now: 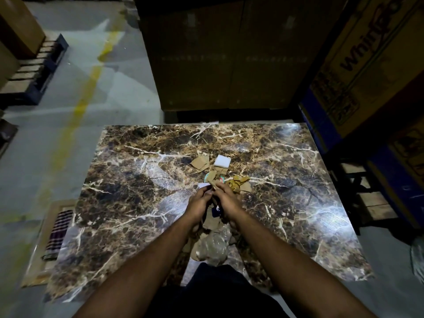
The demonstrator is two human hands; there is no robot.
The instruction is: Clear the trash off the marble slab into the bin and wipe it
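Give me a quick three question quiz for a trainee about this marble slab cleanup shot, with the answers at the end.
1. True or false: the white block lies on the slab beyond both hands.
2. Which is on the floor left of the slab? A) striped cloth B) bucket C) broom
3. Fill in: the left hand and right hand meet over a pile of brown ____ scraps.

Key: 1 true; 2 A; 3 paper. Whether the hands already grip a scrap is too dim to tell, and no bin shows in this view.
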